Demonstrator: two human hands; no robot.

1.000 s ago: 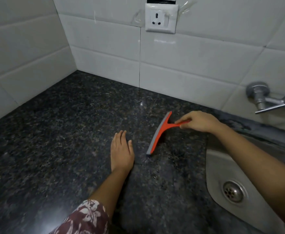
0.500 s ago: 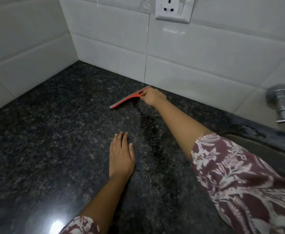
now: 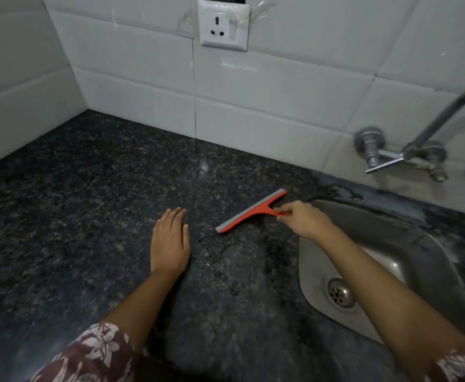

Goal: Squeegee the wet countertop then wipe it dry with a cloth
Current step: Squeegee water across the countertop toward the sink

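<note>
My right hand (image 3: 304, 220) grips the handle of a red squeegee (image 3: 249, 211) with a grey rubber blade. Its blade rests on the dark speckled granite countertop (image 3: 74, 216), just left of the sink. A film of water with a few droplets (image 3: 220, 260) lies on the stone in front of the blade. My left hand (image 3: 170, 242) lies flat on the countertop, palm down, fingers together, a little left of the squeegee. No cloth is in view.
A steel sink (image 3: 385, 244) with a round drain (image 3: 340, 293) is set into the counter at the right. A metal tap (image 3: 407, 150) sticks out of the white tiled wall above it. A wall socket (image 3: 223, 27) sits high on the back wall.
My right hand has pulled the squeegee from the back wall near the corner across the counter toward the sink edge. My left hand has stayed flat in place.
</note>
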